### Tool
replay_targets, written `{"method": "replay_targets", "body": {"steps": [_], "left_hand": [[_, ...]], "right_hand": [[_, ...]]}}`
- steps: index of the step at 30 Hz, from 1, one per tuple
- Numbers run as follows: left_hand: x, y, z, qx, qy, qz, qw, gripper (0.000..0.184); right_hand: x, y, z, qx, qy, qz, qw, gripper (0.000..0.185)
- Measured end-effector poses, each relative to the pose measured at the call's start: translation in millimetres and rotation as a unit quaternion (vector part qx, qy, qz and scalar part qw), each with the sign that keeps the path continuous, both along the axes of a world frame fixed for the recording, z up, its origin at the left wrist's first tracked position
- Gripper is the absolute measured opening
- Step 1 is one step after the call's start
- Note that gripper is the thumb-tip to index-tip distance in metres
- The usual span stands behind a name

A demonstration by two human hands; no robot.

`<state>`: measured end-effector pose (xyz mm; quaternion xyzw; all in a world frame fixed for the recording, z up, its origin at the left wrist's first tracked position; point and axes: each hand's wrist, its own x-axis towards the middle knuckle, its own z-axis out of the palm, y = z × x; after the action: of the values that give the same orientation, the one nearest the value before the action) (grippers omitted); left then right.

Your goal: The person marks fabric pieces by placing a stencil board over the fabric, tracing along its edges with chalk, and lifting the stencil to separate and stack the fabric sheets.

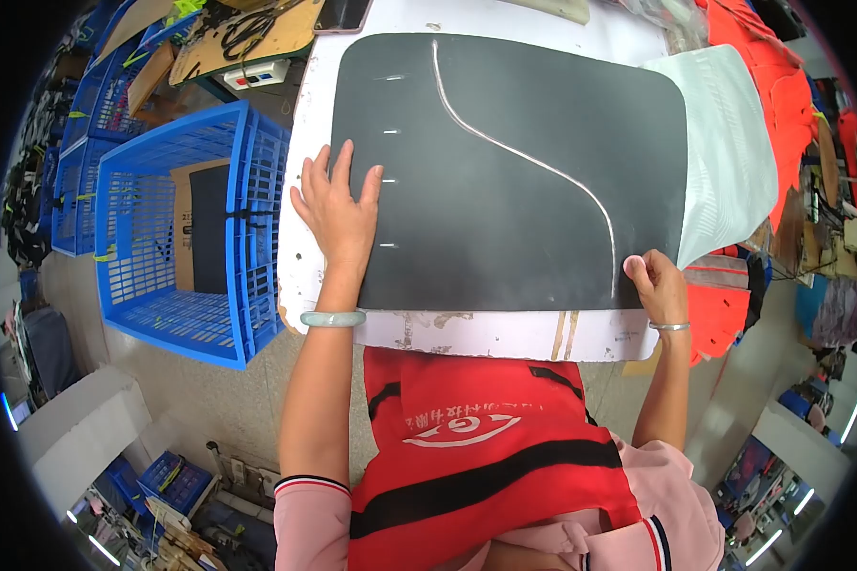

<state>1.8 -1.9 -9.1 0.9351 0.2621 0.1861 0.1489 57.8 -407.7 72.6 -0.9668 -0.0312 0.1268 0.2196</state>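
Note:
A large black sheet with rounded corners lies flat on the white tabletop. It bears a long, curved silvery line and several short white marks near its left edge. My left hand, a pale green bangle at its wrist, is spread open over the sheet's left edge, fingers pointing away from me. At the sheet's lower right corner is my right hand, thumb and fingers curled together on its edge. Whether it pinches the sheet or something small is hidden.
Left of the table stands a blue plastic crate with cardboard and a black piece inside. Pale green sheeting and red-orange pieces lie to the right. A phone rests at the back left.

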Motion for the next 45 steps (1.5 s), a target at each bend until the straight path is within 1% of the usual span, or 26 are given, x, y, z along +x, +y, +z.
{"method": "replay_targets", "body": {"steps": [2,6,10,11,12,14,15,17,19,25,27,31,33,34,36,37,40,43,44,45], "left_hand": [[-0.1,-0.1,0.2,-0.001,0.006,0.000,1.000,0.050],[-0.4,0.1,-0.2,0.005,0.018,0.006,1.000,0.050],[-0.7,-0.4,-0.3,-0.004,0.007,0.006,1.000,0.050],[-0.8,-0.5,-0.6,-0.002,0.005,0.006,1.000,0.050],[-1.0,-0.7,-0.1,-0.002,0.005,0.011,1.000,0.050],[-0.4,-0.8,1.0,-0.009,-0.003,0.001,1.000,0.050],[-0.4,-0.4,0.6,-0.009,-0.003,0.006,1.000,0.050],[-0.5,0.4,0.9,-0.007,0.000,0.005,1.000,0.050],[0.0,0.8,1.4,-0.013,-0.001,0.010,1.000,0.050],[-0.1,0.5,4.6,-0.018,-0.002,-0.003,1.000,0.049],[-0.4,0.8,4.8,-0.019,-0.002,-0.004,1.000,0.050],[-0.4,0.1,4.2,-0.017,-0.001,-0.003,1.000,0.050],[-0.2,0.5,3.5,-0.016,-0.001,-0.002,1.000,0.050],[-0.6,0.4,3.1,-0.014,0.000,-0.002,1.000,0.050],[-1.1,0.3,2.4,-0.014,-0.005,-0.004,1.000,0.050],[-0.5,0.4,2.2,-0.015,-0.012,-0.003,1.000,0.050],[-0.6,0.2,1.4,-0.015,-0.008,0.003,1.000,0.050],[-1.1,1.6,-1.9,-0.010,-0.010,0.002,1.000,0.056],[-1.1,1.6,-1.4,-0.009,-0.011,-0.001,1.000,0.056],[-0.9,1.3,-1.1,-0.012,-0.020,0.002,1.000,0.060]], "right_hand": [[2.5,7.1,-0.5,-0.001,-0.006,0.000,1.000,0.033],[38.6,40.0,-9.6,0.073,-0.027,0.034,0.996,0.031],[102.9,135.7,-30.0,0.154,-0.051,0.112,0.980,0.037],[124.5,163.8,-41.5,0.180,-0.041,0.122,0.975,0.040],[138.5,195.2,-41.0,0.201,-0.042,0.123,0.971,0.041],[167.2,248.1,-40.8,0.210,-0.058,0.118,0.969,0.038],[176.6,268.4,-39.9,0.192,-0.068,0.120,0.972,0.036],[192.3,292.4,-40.7,0.176,-0.077,0.126,0.973,0.035],[201.2,308.2,-44.4,0.118,-0.101,0.135,0.979,0.034],[210.4,312.1,-50.7,0.074,-0.103,0.138,0.982,0.034],[209.9,315.2,-51.4,0.049,-0.131,0.135,0.981,0.034],[212.6,316.8,-57.0,0.042,-0.171,0.139,0.974,0.034],[216.1,315.3,-50.7,0.022,-0.092,0.181,0.979,0.035],[217.7,315.9,-55.0,0.023,-0.092,0.179,0.979,0.035],[219.4,316.7,-63.5,0.030,-0.144,0.159,0.976,0.037],[216.4,313.6,-60.3,0.030,-0.146,0.155,0.977,0.037],[192.6,291.5,-47.9,0.146,-0.125,0.117,0.974,0.038],[138.5,239.0,-33.4,0.205,-0.069,0.150,0.965,0.037],[115.2,216.7,-23.8,0.185,-0.006,0.162,0.969,0.036],[91.9,191.7,-24.5,0.204,0.033,0.182,0.961,0.036]]}}
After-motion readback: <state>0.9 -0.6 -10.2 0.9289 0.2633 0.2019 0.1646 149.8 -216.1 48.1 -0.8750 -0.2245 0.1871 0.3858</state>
